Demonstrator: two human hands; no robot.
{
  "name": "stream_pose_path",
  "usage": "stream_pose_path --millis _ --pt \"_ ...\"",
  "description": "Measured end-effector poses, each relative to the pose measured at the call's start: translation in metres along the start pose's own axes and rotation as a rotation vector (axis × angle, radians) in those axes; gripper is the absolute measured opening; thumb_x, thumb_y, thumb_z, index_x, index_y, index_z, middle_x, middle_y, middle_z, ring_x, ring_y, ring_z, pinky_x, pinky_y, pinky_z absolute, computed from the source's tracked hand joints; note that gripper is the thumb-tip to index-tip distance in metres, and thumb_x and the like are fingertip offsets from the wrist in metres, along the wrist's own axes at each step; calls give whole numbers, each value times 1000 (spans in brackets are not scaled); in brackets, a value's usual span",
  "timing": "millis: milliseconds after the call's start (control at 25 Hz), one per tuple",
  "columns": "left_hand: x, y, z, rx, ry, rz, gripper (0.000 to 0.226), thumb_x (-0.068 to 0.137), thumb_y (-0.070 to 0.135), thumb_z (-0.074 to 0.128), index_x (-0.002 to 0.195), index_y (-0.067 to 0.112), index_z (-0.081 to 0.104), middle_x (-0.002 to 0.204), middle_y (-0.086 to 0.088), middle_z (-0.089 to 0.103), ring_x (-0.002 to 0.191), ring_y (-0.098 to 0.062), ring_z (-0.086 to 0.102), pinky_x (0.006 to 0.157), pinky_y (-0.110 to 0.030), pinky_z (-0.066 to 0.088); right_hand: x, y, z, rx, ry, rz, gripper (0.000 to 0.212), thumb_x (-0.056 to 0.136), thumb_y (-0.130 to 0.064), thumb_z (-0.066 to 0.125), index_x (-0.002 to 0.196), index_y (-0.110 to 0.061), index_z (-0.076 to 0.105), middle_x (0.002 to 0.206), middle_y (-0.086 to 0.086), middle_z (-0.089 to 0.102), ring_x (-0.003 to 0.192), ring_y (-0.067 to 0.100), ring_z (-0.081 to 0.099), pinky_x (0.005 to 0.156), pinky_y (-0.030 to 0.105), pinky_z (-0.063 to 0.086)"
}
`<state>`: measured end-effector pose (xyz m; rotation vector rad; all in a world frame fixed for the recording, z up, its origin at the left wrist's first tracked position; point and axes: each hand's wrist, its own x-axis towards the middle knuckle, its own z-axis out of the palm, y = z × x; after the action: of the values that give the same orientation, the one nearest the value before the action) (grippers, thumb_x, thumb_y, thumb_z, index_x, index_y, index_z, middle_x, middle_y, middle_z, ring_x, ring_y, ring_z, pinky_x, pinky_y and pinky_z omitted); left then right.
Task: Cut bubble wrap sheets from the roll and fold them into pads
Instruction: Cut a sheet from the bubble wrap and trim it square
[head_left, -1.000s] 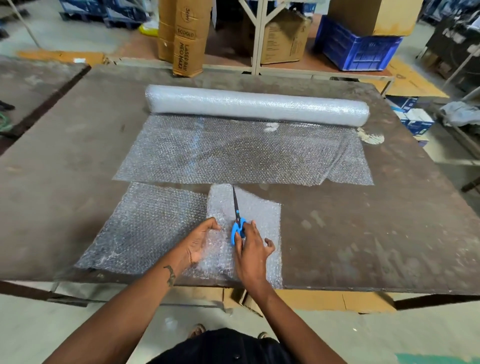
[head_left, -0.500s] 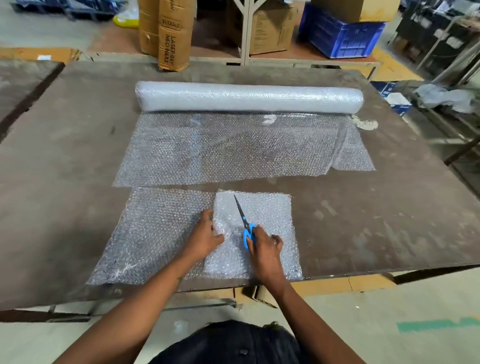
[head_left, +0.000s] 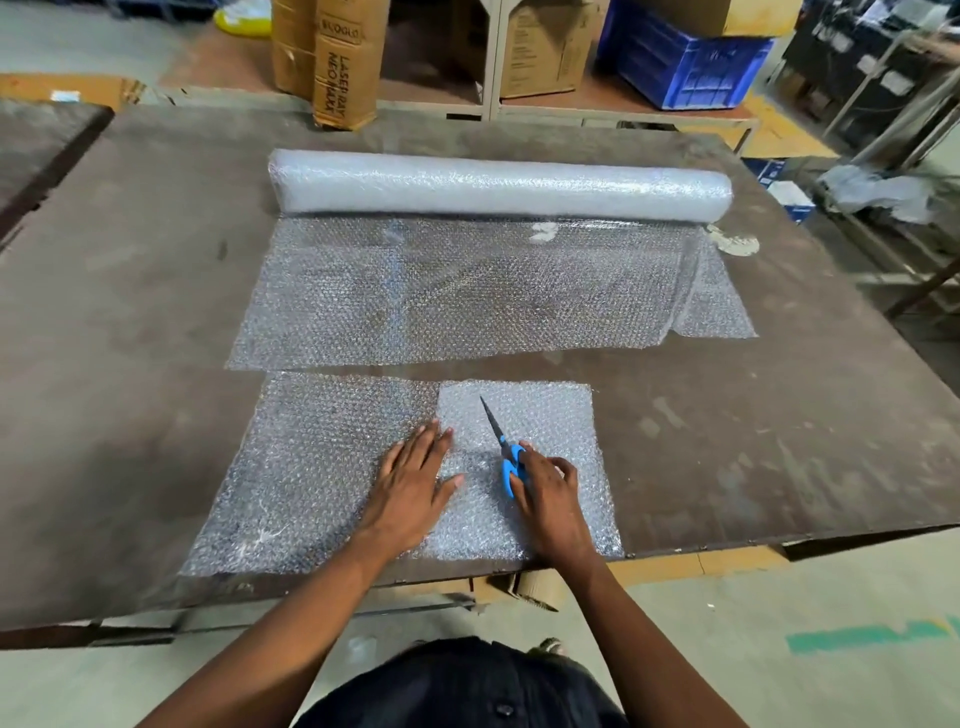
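Left hand (head_left: 410, 488) flat, fingers straight, pressing the fold; right hand (head_left: 545, 493) grips scissors (head_left: 506, 452) (blades closed). Smooth outward, leftward from the crease, before folding the sheet (head_left: 322, 467) again.

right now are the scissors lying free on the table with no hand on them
No, the right hand grips the scissors by their blue handles on the folded bubble wrap.
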<state>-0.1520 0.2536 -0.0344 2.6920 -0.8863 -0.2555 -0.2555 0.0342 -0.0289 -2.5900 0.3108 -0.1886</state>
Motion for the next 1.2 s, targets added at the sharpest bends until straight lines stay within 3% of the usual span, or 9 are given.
stream_pose_path --millis 120,240,400,560,680,760,1000,1200 --pt "5 1 -6 6 18 -37 70 108 67 14 168 32 6 176 2 0 163 -15 -3 132 -51 9 5 -2 -4 26 42 -49 36 107 -33 54 137 -15 61 141 7 68 123 16 55 116 35 32" --pt "5 6 -1 47 -15 -32 74 107 69 10 168 29 3 176 2 -2 162 -15 -5 132 -50 11 5 -2 -3 -8 13 -65 39 107 -34 54 140 -14 62 142 10 68 126 24 62 114 43 39" --pt "6 16 14 24 3 -110 80 104 73 2 169 27 -1 176 3 -6 162 -15 -8 132 -46 9 8 10 -15 -31 -13 -114 37 106 -33 60 137 -12 64 134 12 71 116 30 66 101 41 49" --pt "23 48 22 -57 -16 -183 81 105 72 7 169 22 -1 176 0 -10 162 -17 -12 132 -48 3 23 36 -37 -60 -58 -200 39 106 -34 62 136 -9 64 126 14 73 109 34 67 95 40 51" --pt "39 77 23 -99 -26 -195 83 106 71 13 169 19 -2 175 0 -9 162 -16 -9 130 -42 -5 39 71 -57 -58 -104 -207 46 106 -42 52 136 -9 62 119 15 73 104 37 67 88 41 50" --pt "50 91 22 -106 -69 -164 83 105 69 16 168 20 -4 175 3 -8 162 -15 -6 131 -42 -3 46 93 -71 -47 -82 -170 39 106 -34 59 136 -9 62 115 17 73 101 38 67 84 42 50" --pt "62 101 23 -103 -215 -16 95 102 70 37 167 23 -13 173 4 -19 159 -13 -17 130 -45 -7 37 104 -86 60 -25 -76 31 107 -24 61 134 -10 62 113 15 73 99 35 67 75 35 44" --pt "75 86 19 -74 -253 66 104 95 85 32 167 25 -13 173 8 -22 160 -12 -16 131 -47 -3 14 68 -61 319 -42 -35 33 111 -35 55 140 -20 57 125 1 73 107 15 69 86 33 57"
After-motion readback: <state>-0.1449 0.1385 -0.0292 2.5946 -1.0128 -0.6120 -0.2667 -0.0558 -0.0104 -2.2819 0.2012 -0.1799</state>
